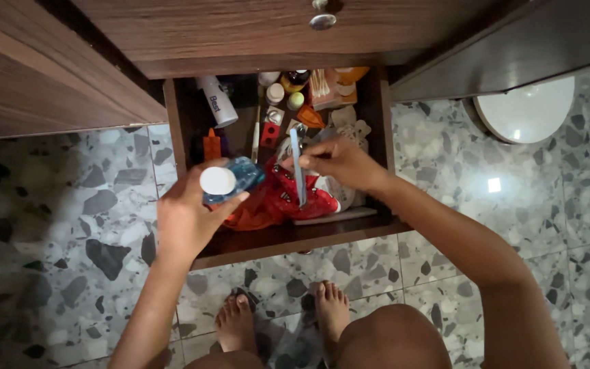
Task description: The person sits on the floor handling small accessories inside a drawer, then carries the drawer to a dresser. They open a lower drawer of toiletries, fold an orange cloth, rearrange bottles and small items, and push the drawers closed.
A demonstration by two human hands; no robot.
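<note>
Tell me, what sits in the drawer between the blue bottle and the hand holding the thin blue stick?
In the head view, a crumpled red bag lies between the blue bottle in the left hand and the right hand.

One view only, from a camera on the person's head, looking almost straight down. It faces an open drawer (278,236) that juts out from a wooden cabinet (254,31), whose front fills the top of the frame. The camera sits close: the drawer takes the middle, with the left hand (189,215) and right hand (343,162) just over it. Both forearms run in from the bottom edge. Lower down, the bare feet (285,318) and a knee (394,338) show on the speckled floor (56,225). At the right edge, a white round lid (527,109) lies partly under a dark ledge.
</note>
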